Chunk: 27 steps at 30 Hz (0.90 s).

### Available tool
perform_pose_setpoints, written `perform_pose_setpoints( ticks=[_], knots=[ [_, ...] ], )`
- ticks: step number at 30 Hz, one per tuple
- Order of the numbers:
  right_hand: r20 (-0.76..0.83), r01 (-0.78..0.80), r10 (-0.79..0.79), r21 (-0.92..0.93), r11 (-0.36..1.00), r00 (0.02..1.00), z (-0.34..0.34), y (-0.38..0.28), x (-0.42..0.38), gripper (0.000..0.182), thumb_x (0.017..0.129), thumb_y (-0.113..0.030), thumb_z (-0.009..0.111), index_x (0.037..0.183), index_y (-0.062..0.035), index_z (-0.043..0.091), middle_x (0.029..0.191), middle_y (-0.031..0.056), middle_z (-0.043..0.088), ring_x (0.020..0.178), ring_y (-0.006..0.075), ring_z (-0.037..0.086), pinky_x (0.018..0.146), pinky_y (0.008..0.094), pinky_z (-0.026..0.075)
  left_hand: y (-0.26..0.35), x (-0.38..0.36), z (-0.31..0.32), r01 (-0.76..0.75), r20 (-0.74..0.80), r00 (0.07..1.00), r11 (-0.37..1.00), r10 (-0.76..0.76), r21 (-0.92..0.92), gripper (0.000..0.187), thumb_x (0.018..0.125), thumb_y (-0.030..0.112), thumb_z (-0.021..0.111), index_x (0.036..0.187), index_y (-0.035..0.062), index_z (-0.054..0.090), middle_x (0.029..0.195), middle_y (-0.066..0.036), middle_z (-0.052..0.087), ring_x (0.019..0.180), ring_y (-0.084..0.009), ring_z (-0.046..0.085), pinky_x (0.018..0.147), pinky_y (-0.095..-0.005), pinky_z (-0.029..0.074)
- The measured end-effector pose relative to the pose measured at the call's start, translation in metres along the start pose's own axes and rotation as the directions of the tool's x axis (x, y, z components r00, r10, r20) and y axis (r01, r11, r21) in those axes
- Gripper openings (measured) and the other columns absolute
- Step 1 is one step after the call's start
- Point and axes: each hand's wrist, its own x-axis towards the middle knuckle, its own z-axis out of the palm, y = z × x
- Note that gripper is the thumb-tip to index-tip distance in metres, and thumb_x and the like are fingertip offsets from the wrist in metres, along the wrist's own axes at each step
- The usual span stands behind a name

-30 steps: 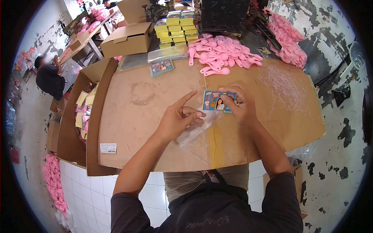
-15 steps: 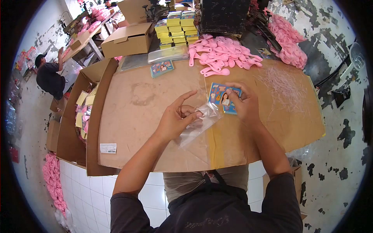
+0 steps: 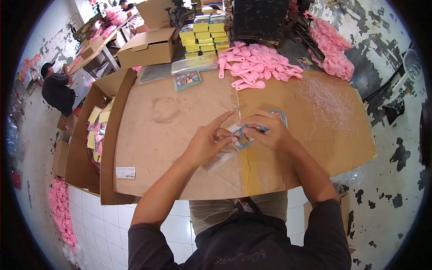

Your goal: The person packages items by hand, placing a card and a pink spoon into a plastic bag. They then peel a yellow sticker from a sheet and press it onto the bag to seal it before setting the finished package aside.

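Observation:
A clear plastic bag [image 3: 219, 162] is pinched in my left hand [image 3: 203, 143], its open end turned toward the right. My right hand [image 3: 270, 130] grips a blue printed card [image 3: 243, 140] by its right part. The card's left end is at the mouth of the bag, beside my left thumb; how far it reaches inside cannot be made out. Partly hidden behind my right hand lies a small stack of the same blue cards [image 3: 283, 118] on the cardboard sheet [image 3: 157, 148].
Pink plastic spoons [image 3: 258, 63] are heaped at the back, beside yellow-edged card stacks [image 3: 202, 36] and clear bags [image 3: 193, 64]. More cards [image 3: 187, 81] lie at back left. An open carton [image 3: 114, 135] stands left; thin clear strips [image 3: 330, 105] lie right. A co-worker [image 3: 58, 87] sits far left.
My right hand has moved left and down, bringing a card from the stack to the bag's mouth. The stack stays behind. My left hand keeps hold of the bag.

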Motion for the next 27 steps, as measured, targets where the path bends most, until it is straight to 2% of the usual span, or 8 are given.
perform_pose_setpoints(
  ticks=[3, 6, 9, 15, 18, 19, 24, 27],
  knots=[
    [-0.149, -0.029, 0.038, 0.061, 0.998, 0.988, 0.016, -0.006, 0.001, 0.026, 0.093, -0.006, 0.071, 0.120, -0.0043, 0.072, 0.097, 0.0100, 0.070, 0.087, 0.0182, 0.068, 0.075, 0.0294, 0.053, -0.004, 0.000, 0.000, -0.034, 0.006, 0.999, 0.999, 0.034, 0.035, 0.074, 0.094, 0.004, 0.074, 0.158, 0.0074, 0.037, 0.096, -0.010, 0.077, 0.087, -0.0095, 0.067, 0.078, -0.0258, 0.053],
    [-0.198, -0.147, 0.251, 0.430, 0.891, 0.947, 0.015, 0.005, 0.003, 0.029, 0.094, -0.010, 0.072, 0.122, -0.0039, 0.070, 0.099, 0.0099, 0.071, 0.086, 0.0178, 0.068, 0.075, 0.0296, 0.053, -0.006, 0.001, 0.001, -0.032, -0.057, 0.998, 0.999, 0.030, -0.038, 0.070, 0.095, 0.004, 0.073, 0.157, 0.0066, 0.039, 0.096, -0.009, 0.076, 0.087, -0.0092, 0.067, 0.078, -0.0261, 0.054],
    [-0.166, -0.117, 0.133, 0.101, 0.988, 0.977, 0.006, 0.001, 0.002, 0.028, 0.093, -0.014, 0.073, 0.118, -0.0030, 0.071, 0.099, 0.0092, 0.071, 0.087, 0.0177, 0.067, 0.075, 0.0292, 0.053, -0.007, 0.002, -0.001, -0.059, -0.103, 0.994, 0.991, 0.047, -0.121, 0.065, 0.096, 0.004, 0.071, 0.154, 0.0049, 0.042, 0.097, -0.008, 0.075, 0.087, -0.0089, 0.067, 0.077, -0.0258, 0.054],
    [0.068, 0.002, -0.003, 0.011, 1.000, 0.998, 0.004, -0.011, 0.015, 0.026, 0.092, -0.021, 0.074, 0.109, -0.0017, 0.074, 0.106, 0.0118, 0.068, 0.090, 0.0210, 0.065, 0.079, 0.0336, 0.053, -0.010, 0.003, 0.001, -0.094, -0.134, 0.989, 0.979, 0.070, -0.182, 0.051, 0.099, 0.006, 0.068, 0.147, 0.0018, 0.050, 0.100, -0.008, 0.075, 0.088, -0.0091, 0.069, 0.076, -0.0246, 0.056],
    [0.028, -0.187, 0.190, -0.078, 0.979, 0.981, -0.017, 0.022, 0.038, 0.033, 0.091, -0.022, 0.072, 0.118, -0.0021, 0.071, 0.113, 0.0151, 0.067, 0.100, 0.0273, 0.065, 0.090, 0.0391, 0.052, -0.008, 0.003, 0.000, -0.062, -0.156, 0.987, 0.973, 0.027, -0.224, 0.040, 0.100, 0.007, 0.067, 0.139, 0.0001, 0.057, 0.102, -0.008, 0.075, 0.087, -0.0086, 0.069, 0.075, -0.0248, 0.057],
    [-0.016, -0.129, 0.129, -0.211, 0.969, 0.992, -0.025, 0.040, 0.045, 0.037, 0.091, -0.023, 0.072, 0.122, -0.0024, 0.068, 0.117, 0.0162, 0.066, 0.106, 0.0297, 0.063, 0.094, 0.0410, 0.050, -0.012, 0.005, -0.001, -0.054, -0.144, 0.989, 0.967, 0.018, -0.250, 0.037, 0.101, 0.007, 0.066, 0.136, -0.0007, 0.059, 0.102, -0.008, 0.075, 0.087, -0.0080, 0.069, 0.074, -0.0244, 0.057],
    [-0.130, -0.033, -0.077, -0.682, 0.731, 0.989, -0.061, 0.133, 0.095, 0.053, 0.092, -0.028, 0.069, 0.137, -0.0040, 0.057, 0.135, 0.0202, 0.059, 0.127, 0.0388, 0.055, 0.107, 0.0505, 0.044, -0.025, 0.008, -0.002, -0.040, -0.118, 0.993, 0.960, 0.007, -0.278, 0.025, 0.102, 0.008, 0.064, 0.125, -0.0015, 0.063, 0.101, -0.006, 0.074, 0.082, -0.0049, 0.067, 0.068, -0.0219, 0.054],
    [-0.298, -0.162, -0.150, -0.802, 0.575, 0.943, -0.068, 0.203, 0.120, 0.052, 0.093, -0.031, 0.066, 0.138, -0.0072, 0.057, 0.138, 0.0209, 0.056, 0.131, 0.0387, 0.052, 0.109, 0.0532, 0.041, -0.021, 0.009, 0.000, -0.059, -0.148, 0.989, 0.923, 0.003, -0.380, 0.024, 0.103, 0.007, 0.063, 0.125, -0.0011, 0.062, 0.095, -0.004, 0.072, 0.077, -0.0035, 0.065, 0.063, -0.0208, 0.051]
  ],
)
